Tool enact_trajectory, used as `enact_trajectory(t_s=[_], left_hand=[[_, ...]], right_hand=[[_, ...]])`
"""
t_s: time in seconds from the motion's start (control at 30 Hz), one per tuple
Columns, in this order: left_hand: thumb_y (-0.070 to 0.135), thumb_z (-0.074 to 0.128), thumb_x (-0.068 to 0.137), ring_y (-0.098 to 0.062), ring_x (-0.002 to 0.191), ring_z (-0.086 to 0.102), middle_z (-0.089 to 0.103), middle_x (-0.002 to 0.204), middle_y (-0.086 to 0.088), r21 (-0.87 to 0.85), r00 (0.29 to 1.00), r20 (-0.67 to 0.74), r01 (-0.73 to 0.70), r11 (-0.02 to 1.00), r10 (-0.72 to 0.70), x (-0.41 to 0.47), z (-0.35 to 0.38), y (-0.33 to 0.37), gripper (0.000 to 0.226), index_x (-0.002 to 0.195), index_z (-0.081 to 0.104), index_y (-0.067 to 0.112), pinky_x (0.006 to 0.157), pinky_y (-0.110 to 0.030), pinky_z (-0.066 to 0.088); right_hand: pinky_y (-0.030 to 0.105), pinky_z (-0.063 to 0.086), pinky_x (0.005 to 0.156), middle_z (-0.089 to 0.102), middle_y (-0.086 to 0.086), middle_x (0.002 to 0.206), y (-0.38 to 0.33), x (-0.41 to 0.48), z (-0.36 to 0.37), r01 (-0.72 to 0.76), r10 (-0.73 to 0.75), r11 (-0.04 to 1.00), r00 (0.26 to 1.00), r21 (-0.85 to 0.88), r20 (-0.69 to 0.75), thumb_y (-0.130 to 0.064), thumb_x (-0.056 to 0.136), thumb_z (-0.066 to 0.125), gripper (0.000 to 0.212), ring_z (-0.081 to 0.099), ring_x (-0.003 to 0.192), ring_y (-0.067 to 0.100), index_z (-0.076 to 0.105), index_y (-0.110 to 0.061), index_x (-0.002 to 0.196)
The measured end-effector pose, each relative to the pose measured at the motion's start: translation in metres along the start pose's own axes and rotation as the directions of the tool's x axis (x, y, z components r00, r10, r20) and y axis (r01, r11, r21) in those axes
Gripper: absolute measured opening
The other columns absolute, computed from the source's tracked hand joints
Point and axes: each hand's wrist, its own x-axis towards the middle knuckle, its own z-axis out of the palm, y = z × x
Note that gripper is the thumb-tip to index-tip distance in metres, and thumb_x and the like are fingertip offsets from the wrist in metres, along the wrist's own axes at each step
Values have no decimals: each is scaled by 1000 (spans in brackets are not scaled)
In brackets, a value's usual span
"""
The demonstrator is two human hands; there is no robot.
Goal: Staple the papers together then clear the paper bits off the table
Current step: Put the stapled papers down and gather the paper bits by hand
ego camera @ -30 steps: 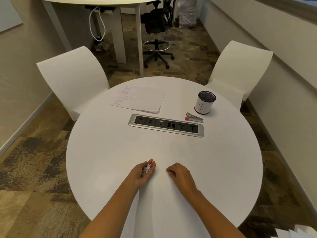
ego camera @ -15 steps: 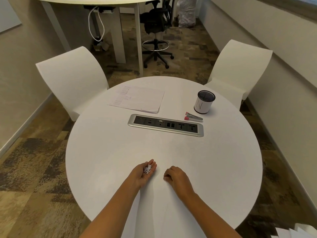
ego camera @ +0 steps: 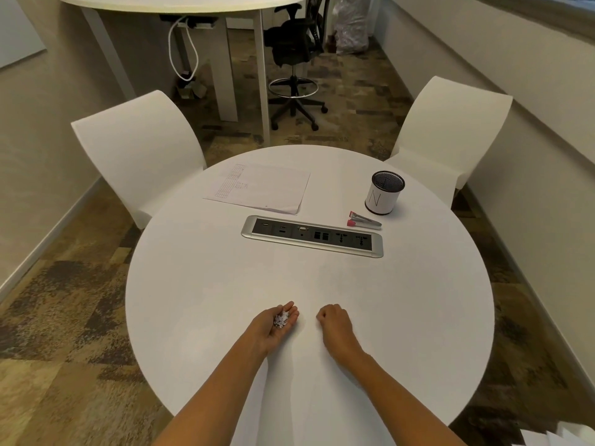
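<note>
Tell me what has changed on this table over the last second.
The right hand, fingers curled on the table, slid slightly left toward the left hand. Nothing was picked up or released that I can see. The left palm stayed cupped, face up, holding the paper bits; the stapled papers, stapler and pen holder did not move.
</note>
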Motion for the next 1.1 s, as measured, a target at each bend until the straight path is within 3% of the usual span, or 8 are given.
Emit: enact_trajectory(t_s=[0.1,0.23,0.47,0.6,0.73,0.93,1.0,1.1], left_hand=[[0,39,97,-27,82,59,62,89,-18,28,1000,0,17,999,-17,0,0,-1,23,90,59,-10,52,-34,57],[-1,40,96,-30,84,61,62,92,-22,36,997,33,67,997,-68,-1,5,-5,21,92,58,-11,57,-37,58],[0,43,95,-29,81,59,58,96,-25,-57,994,75,79,995,-74,-2,12,-2,16,103,52,-10,51,-35,59],[1,43,95,-29,81,60,59,95,-25,-45,995,78,67,997,-64,-1,12,1,21,111,50,-11,58,-38,59],[3,41,96,-33,68,69,69,82,-28,-41,988,134,83,996,-77,-5,15,5,23,99,54,-16,54,-37,60],[2,38,98,-28,86,59,61,94,-21,-127,996,93,22,992,-10,-1,14,21,30,122,51,-10,76,-37,56],[2,37,98,-27,84,58,60,91,-19,-171,997,71,-14,985,27,-1,12,27,31,124,49,-9,83,-34,54],[2,37,98,-26,90,59,60,96,-16,-232,997,28,-59,971,67,2,7,35,34,130,46,-7,108,-32,37]], right_hand=[[37,44,79,57,25,102,-11,13,-11,-94,93,970,996,226,15,0,94,37,21,52,90,35,57,6,91],[20,39,79,62,10,109,-28,16,-18,29,-35,956,999,291,18,-15,98,41,22,55,95,17,59,-3,104],[28,51,85,71,9,103,-37,18,-24,130,-129,987,992,96,-15,-20,94,52,23,65,93,20,70,-11,105],[28,51,86,71,9,103,-37,21,-27,157,-157,983,988,97,-7,-16,92,55,21,65,94,20,71,-13,105],[26,54,83,73,8,97,-35,25,-30,132,-123,968,991,214,-56,-15,84,66,14,66,88,18,72,-10,95],[12,50,70,72,15,98,-16,35,-40,-71,127,807,990,587,-55,-10,91,57,18,63,80,15,69,-3,101],[17,52,72,71,12,99,-3,35,-39,-124,188,803,981,584,-50,-9,88,61,16,62,82,15,70,-4,99],[30,54,83,72,12,98,10,31,-30,-164,217,820,976,548,-31,-8,85,64,13,62,82,16,71,-2,95]])
